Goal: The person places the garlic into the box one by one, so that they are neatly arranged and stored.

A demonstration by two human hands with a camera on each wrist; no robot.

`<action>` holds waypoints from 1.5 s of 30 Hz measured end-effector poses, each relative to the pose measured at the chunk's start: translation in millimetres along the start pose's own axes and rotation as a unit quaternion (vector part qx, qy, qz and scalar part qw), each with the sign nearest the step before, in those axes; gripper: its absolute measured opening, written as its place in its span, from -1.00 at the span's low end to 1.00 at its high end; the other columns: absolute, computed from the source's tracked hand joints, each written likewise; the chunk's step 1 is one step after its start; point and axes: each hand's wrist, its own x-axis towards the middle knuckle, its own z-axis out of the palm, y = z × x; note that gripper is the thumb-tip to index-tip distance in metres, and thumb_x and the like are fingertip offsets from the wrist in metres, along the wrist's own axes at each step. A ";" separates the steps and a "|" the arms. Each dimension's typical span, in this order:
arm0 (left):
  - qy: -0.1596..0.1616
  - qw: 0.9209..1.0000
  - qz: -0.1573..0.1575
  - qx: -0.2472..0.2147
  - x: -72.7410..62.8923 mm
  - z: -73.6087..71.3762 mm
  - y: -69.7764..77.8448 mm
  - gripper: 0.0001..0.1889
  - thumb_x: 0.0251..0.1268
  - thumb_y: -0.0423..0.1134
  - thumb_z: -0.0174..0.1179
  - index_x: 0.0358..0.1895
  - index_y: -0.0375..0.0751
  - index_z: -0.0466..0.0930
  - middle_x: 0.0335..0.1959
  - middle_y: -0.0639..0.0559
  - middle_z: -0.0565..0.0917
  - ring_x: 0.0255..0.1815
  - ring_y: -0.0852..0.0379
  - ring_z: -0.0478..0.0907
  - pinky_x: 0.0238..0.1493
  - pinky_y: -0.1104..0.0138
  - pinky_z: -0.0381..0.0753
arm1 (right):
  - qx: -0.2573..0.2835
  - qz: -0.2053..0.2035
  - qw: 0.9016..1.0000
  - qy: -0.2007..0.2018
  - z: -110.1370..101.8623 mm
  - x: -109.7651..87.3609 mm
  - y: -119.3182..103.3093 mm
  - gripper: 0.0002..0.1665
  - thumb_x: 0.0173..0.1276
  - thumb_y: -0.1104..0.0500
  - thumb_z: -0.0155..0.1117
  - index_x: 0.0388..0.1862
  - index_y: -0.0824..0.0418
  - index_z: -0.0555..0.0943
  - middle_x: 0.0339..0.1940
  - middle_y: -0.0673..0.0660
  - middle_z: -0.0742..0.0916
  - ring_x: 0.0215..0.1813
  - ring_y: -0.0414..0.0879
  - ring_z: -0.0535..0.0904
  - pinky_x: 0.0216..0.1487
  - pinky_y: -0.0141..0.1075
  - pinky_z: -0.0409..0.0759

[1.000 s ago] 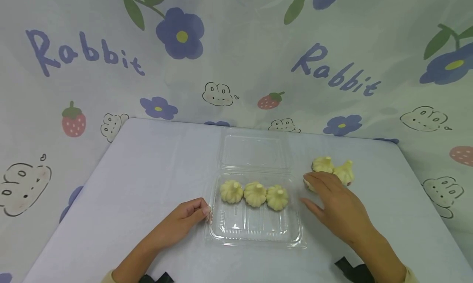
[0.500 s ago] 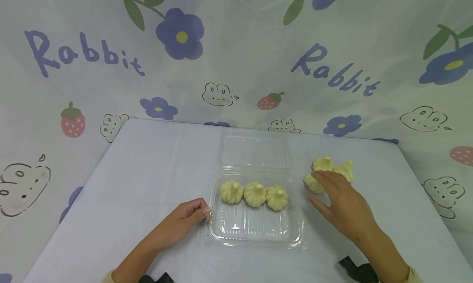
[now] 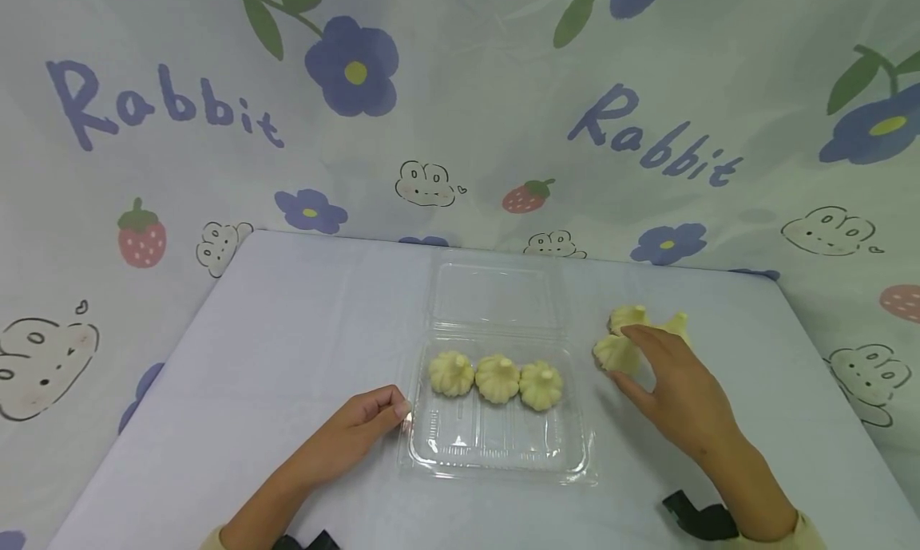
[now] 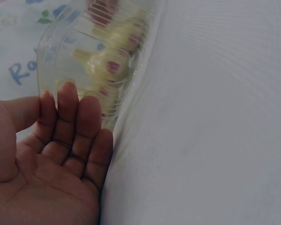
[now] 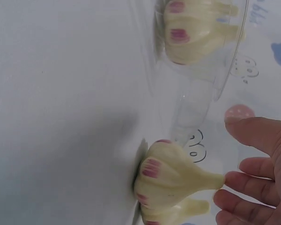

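Note:
A clear plastic clamshell box [image 3: 496, 434] lies unfolded in the middle, holding a row of garlic bulbs: left [image 3: 451, 373], middle [image 3: 497, 378] and right [image 3: 541, 385]. My left hand [image 3: 359, 426] pinches the box's left rim between thumb and fingertips. To the right of the box, a front garlic bulb [image 3: 616, 355], a back one [image 3: 627, 318] and a third, partly hidden one [image 3: 678, 325] stand clustered. My right hand [image 3: 683, 394] hovers by them, thumb and fingers spread around the front bulb's right side. In the right wrist view, fingertips are right at that bulb's stem [image 5: 210, 181].
The box's transparent lid [image 3: 496, 294] is folded back toward the rear of the white-covered table [image 3: 316, 310]. A printed curtain [image 3: 460, 119] hangs behind it. Black pieces show beneath the right wrist [image 3: 703, 522] and at the left forearm [image 3: 309, 542].
My right hand has drawn back slightly to the right, uncovering more of the front garlic bulb and covering more of the right one. The left hand and the box have stayed in place.

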 end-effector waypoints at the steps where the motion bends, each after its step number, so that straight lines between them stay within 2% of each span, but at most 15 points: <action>1: 0.000 1.000 -0.001 0.000 0.0 0.0 0.0 -0.70 0.72 -0.13 -0.01 -0.17 -0.26 0.57 -0.28 -0.10 0.51 -0.18 0.11 0.39 -0.16 0.32 0.38 | 0.002 0.005 1.000 -0.003 0.3 0.2 1.0 -0.20 0.07 0.20 0.70 0.29 0.30 0.58 0.22 0.32 0.67 0.27 0.27 0.55 0.14 0.20 0.55; 13: 0.001 1.000 0.001 0.003 -0.5 0.5 0.3 -0.71 0.72 -0.13 0.00 -0.18 -0.24 0.57 -0.29 -0.10 0.50 -0.16 0.10 0.40 -0.14 0.32 0.37 | 0.037 0.059 0.996 -0.048 5.4 0.1 13.5 -0.24 0.21 0.20 0.63 0.35 0.31 0.53 0.24 0.36 0.66 0.30 0.33 0.53 0.20 0.26 0.48; 20: 0.000 1.000 0.002 -0.001 -0.9 0.8 1.0 -0.72 0.71 -0.14 0.01 -0.18 -0.24 0.57 -0.29 -0.11 0.50 -0.17 0.11 0.39 -0.14 0.33 0.37 | 0.052 0.085 0.993 -0.068 10.2 -0.1 21.6 -0.23 0.28 0.15 0.60 0.39 0.34 0.49 0.19 0.39 0.68 0.24 0.36 0.56 0.16 0.28 0.48; 34: 0.006 1.000 -0.007 0.001 -0.9 -0.3 0.3 -0.72 0.70 -0.12 0.03 -0.20 -0.21 0.58 -0.29 -0.12 0.52 -0.17 0.11 0.41 -0.12 0.34 0.38 | 0.076 0.110 0.987 -0.087 17.3 -0.6 28.8 -0.33 0.30 0.13 0.59 0.29 0.35 0.54 0.13 0.32 0.69 0.18 0.30 0.60 0.10 0.25 0.51; 45: 0.004 1.000 -0.006 0.004 -1.1 -0.7 2.6 -0.73 0.71 -0.12 0.02 -0.19 -0.18 0.59 -0.26 -0.14 0.54 -0.12 0.02 0.44 -0.08 0.33 0.39 | 0.079 0.123 0.983 -0.112 21.2 2.2 28.5 -0.28 0.28 0.19 0.59 0.29 0.49 0.49 0.16 0.43 0.67 0.19 0.35 0.60 0.13 0.25 0.53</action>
